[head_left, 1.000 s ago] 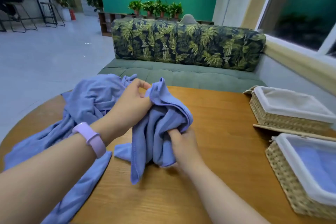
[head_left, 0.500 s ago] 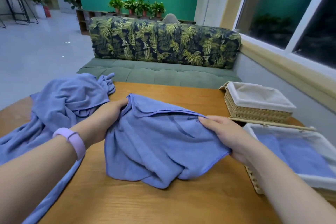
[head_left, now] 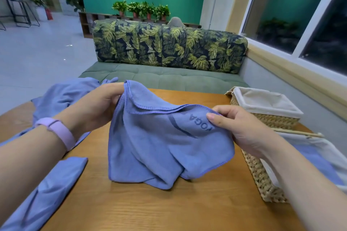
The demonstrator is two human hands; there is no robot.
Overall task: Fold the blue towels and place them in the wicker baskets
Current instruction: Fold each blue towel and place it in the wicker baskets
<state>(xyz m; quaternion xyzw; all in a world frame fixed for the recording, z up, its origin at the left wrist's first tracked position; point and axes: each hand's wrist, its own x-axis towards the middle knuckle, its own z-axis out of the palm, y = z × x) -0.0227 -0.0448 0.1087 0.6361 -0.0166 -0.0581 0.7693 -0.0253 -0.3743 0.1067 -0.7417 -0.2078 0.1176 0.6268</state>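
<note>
Head view, looking down across a round wooden table (head_left: 187, 210). At the far left a heap of blue towels (head_left: 62, 99) lies crumpled on the tabletop, and a long strip of the same blue cloth trails toward the near left edge. The left hand (head_left: 97, 107), with a lilac wristband (head_left: 60, 131) on its wrist, pinches the upper left corner of a blue towel (head_left: 159, 148) between thumb and fingers, holding that corner above the table. The towel hangs between both hands in loose folds, its lower part resting bunched on the wood in the middle of the table; the printed word YOGA shows upside down near its right edge. The right hand (head_left: 236, 127) grips the upper right edge of the towel, fingers curled over the hem. Just right of that hand stand two wicker baskets with pale cloth liners: the far basket (head_left: 262, 116) shows only its liner, and the near basket (head_left: 262, 180) holds blue cloth inside. Beyond the table sits a green sofa (head_left: 169, 78) with a leaf-print back, and a window (head_left: 300, 15) runs along the right wall.
</note>
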